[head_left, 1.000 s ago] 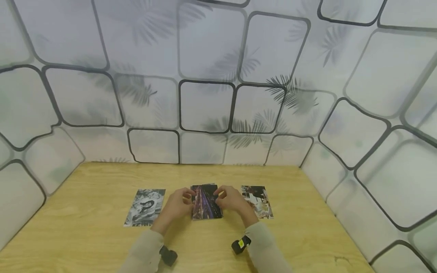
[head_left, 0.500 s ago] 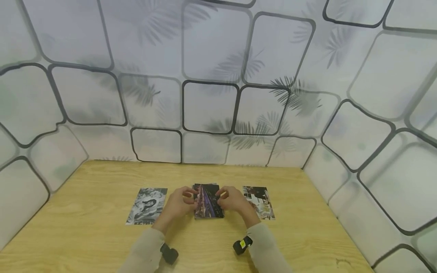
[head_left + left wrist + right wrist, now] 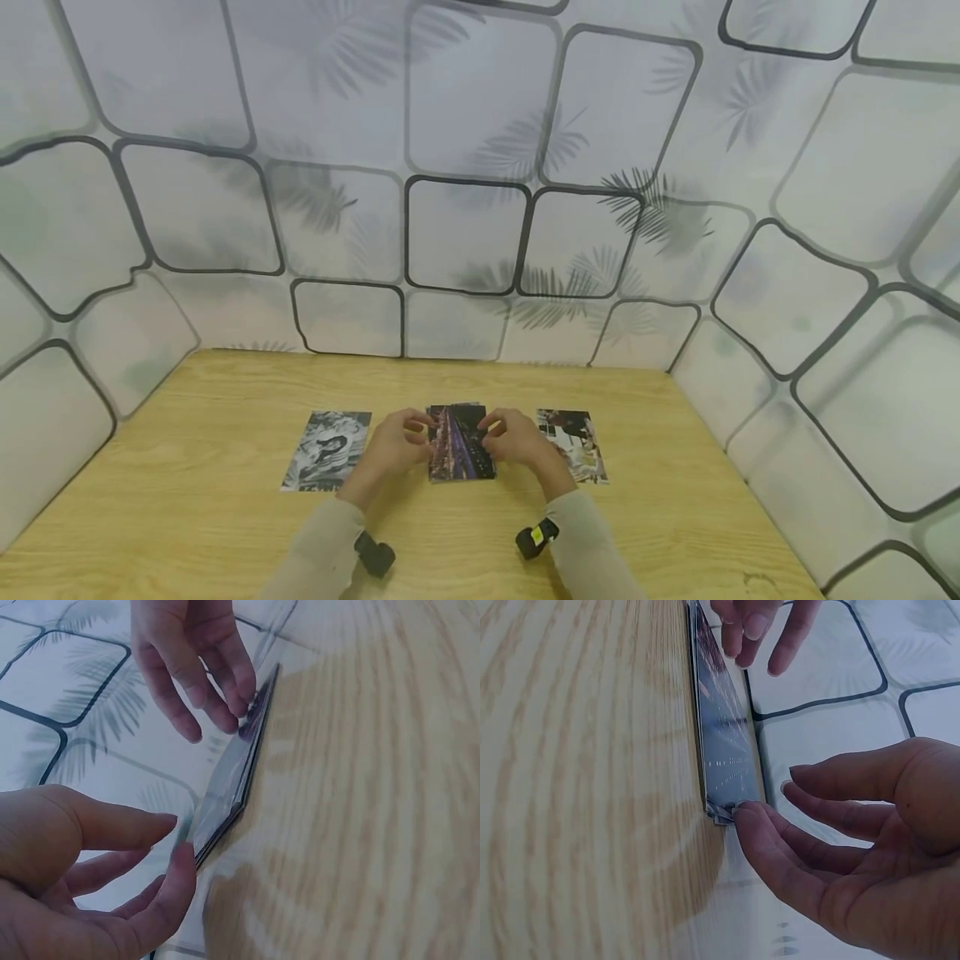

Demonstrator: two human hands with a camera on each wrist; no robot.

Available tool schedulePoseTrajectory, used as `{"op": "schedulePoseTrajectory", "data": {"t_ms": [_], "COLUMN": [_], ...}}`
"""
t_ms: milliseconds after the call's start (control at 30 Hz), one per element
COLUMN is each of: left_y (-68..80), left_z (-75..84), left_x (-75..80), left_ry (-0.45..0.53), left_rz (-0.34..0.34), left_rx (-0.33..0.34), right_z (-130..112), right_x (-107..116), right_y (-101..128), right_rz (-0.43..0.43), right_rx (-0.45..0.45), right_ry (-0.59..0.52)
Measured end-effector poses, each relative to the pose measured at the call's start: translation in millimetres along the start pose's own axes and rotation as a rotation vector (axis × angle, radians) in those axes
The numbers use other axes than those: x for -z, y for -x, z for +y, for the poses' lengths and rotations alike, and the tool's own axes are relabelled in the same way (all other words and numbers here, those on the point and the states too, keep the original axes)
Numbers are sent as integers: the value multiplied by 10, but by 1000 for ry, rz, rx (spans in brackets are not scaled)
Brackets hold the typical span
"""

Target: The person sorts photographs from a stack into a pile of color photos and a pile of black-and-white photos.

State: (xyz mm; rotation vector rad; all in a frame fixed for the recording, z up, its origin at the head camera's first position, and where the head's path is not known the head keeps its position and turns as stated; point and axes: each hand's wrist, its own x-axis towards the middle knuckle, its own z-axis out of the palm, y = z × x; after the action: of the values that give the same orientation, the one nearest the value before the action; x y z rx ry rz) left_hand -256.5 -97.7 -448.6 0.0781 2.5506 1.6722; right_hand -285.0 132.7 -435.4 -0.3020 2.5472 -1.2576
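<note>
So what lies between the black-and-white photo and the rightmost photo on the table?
In the head view, the middle stack of photos, with the left hand and right hand touching its side edges; otherwise bare wooden table.

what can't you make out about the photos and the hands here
- Middle stack of photos: how many it holds; the head view is too small, and both wrist views show it edge-on and blurred.
- Right photo: its near left part is hidden by the right hand in the head view.
- Left hand: fingertip contact with the stack is unclear in the left wrist view.
- Left photo: picture detail too small.
</note>
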Motion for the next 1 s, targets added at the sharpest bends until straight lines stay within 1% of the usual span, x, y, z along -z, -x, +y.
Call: {"op": "schedulePoseTrajectory", "data": {"t_ms": [200, 367, 533, 633, 733, 900, 1000], "left_y": [3, -6, -7, -4, 1, 19, 30], "left_z": [-16, -18, -7, 17, 31, 45, 48], "left_x": [-47, -60, -54, -49, -47, -48, -52], "left_ry": [-55, -104, -101, -110, -122, -128, -121], "left_rz": [-1, 25, -1, -5, -4, -23, -25], "left_rx": [-10, -13, 1, 8, 7, -2, -7], "right_z": [22, 20, 5, -7, -11, -7, 0], "right_x": [-18, -18, -22, -26, -33, -33, -28], "right_y": [0, -4, -17, -25, -26, -14, -3], "right_rz": [-4, -7, -6, -1, 3, 6, 3], "right_rx": [9, 27, 27, 26, 21, 17, 23], "right_ry": [60, 106, 121, 130, 140, 143, 141]}}
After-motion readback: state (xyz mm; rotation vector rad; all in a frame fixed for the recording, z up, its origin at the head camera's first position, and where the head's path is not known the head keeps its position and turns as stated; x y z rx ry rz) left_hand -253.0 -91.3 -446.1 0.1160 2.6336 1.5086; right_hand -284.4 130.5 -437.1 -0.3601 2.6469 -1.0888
